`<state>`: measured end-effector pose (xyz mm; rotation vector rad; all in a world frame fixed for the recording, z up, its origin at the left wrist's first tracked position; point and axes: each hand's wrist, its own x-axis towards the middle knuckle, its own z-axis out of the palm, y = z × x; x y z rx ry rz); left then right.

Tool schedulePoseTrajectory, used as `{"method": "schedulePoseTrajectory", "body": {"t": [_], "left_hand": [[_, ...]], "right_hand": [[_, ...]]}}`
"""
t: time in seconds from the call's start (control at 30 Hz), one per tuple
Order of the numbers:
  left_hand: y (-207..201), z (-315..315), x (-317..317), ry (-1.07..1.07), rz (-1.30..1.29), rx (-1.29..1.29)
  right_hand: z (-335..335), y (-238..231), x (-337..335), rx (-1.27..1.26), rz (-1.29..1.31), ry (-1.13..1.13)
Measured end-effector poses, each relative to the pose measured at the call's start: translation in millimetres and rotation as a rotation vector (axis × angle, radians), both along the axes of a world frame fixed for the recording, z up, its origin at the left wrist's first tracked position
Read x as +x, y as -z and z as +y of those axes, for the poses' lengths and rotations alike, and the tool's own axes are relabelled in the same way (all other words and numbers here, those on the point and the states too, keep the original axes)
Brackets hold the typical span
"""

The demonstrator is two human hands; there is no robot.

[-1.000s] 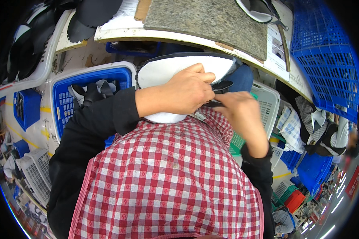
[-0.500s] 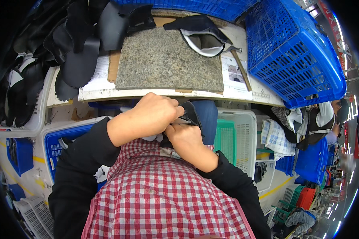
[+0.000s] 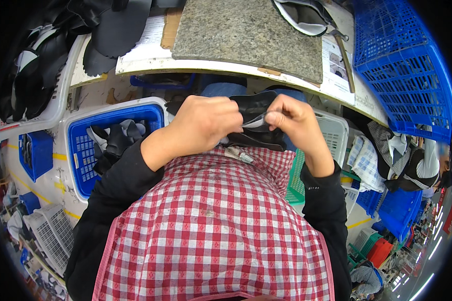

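- Right hand (image 3: 292,118): thumb and forefinger pinched on the edge of a floppy black piece (image 3: 261,139). Half a second ago the two hands were bunched together; now they're apart with that edge between them.
- Left hand (image 3: 198,124): fingers curled over the other end of the same piece. Looks like a proper grip, though some fingertips are hidden.
- The piece itself sits above the lap, just past the checked apron (image 3: 211,226), short of the table. A pale strip of its edge now shows between the hands. A second ago a broad white face filled that spot; now it's mostly black. I'd read that as the edge being opened out, handling work still under way.
- Left of the hands: blue basket (image 3: 80,153) with black and grey pieces inside. Right: green basket (image 3: 296,175) next to a white crate (image 3: 331,130).
- Up on the table: stone slab (image 3: 246,40), with a hammer (image 3: 344,62) to its right. Neither is being touched.
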<state>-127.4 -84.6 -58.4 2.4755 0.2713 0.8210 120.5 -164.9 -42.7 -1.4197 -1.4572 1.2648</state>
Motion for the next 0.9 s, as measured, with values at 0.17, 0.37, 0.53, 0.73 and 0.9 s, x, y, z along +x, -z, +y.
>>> {"method": "schedulePoseTrajectory", "body": {"t": [0.17,0.37,0.53,0.73,0.9], "left_hand": [[5.5,-9.1,-11.3,0.176,0.032,0.175],[2.6,-34.0,-18.5,0.38,0.022,0.281],[11.4,-32.2,-25.2,0.198,-0.004,0.128],[27.1,-36.8,-25.2,0.018,0.213,0.0],[25.2,-42.3,-22.3,0.135,0.144,0.088]], "right_hand": [[3.8,50.7,-7.1,-0.376,0.363,-0.044],[0.4,80.1,-18.9,-0.339,0.121,0.211],[-1.1,48.9,-3.4,-0.36,0.121,0.342],[-4.6,50.6,7.6,-0.028,-0.295,0.217],[11.1,93.8,14.1,-0.212,-0.632,0.224]]}}
